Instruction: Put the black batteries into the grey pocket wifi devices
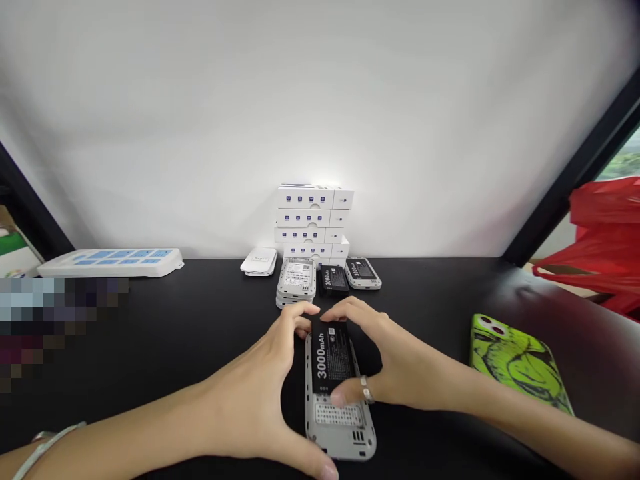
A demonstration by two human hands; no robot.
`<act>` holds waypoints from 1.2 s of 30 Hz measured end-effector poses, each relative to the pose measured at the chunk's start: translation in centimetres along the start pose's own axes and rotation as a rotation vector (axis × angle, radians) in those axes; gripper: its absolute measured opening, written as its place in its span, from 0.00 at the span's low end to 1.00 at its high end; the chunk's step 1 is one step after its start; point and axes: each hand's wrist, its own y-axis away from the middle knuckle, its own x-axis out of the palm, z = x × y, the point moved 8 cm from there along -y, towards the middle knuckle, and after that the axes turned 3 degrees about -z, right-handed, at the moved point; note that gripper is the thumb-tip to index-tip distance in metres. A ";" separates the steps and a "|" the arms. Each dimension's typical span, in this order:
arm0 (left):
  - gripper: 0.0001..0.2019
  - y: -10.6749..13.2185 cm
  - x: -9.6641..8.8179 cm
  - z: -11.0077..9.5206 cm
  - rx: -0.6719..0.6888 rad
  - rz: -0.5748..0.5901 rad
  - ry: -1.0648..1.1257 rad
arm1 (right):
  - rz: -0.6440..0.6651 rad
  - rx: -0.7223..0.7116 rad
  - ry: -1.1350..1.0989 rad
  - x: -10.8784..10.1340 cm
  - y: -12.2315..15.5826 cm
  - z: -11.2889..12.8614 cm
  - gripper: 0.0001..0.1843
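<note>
Two hands [263, 380] [397, 357] bracket edges of the battery [335, 357], tabletop [190, 323] stretching leftward.

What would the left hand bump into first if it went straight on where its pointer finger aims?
Probably the right hand, just past the pointer finger of the left hand, though depth is unclear.

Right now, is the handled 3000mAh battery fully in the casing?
Not fully in: the 3000mAh battery overlaps the far rim of the gray device casing.
</note>
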 end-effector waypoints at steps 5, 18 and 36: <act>0.59 -0.1 0.0 0.6 -0.056 -0.022 -0.002 | 0.070 -0.035 -0.013 -0.4 0.3 0.1 0.33; 0.47 0.2 -1.0 -0.6 -0.041 -0.099 -0.049 | 0.169 -0.094 0.107 -2.1 0.7 -0.1 0.47; 0.23 -9.4 -9.5 4.5 -0.219 -0.157 -0.514 | 0.190 0.164 0.342 -6.9 0.4 -7.7 0.45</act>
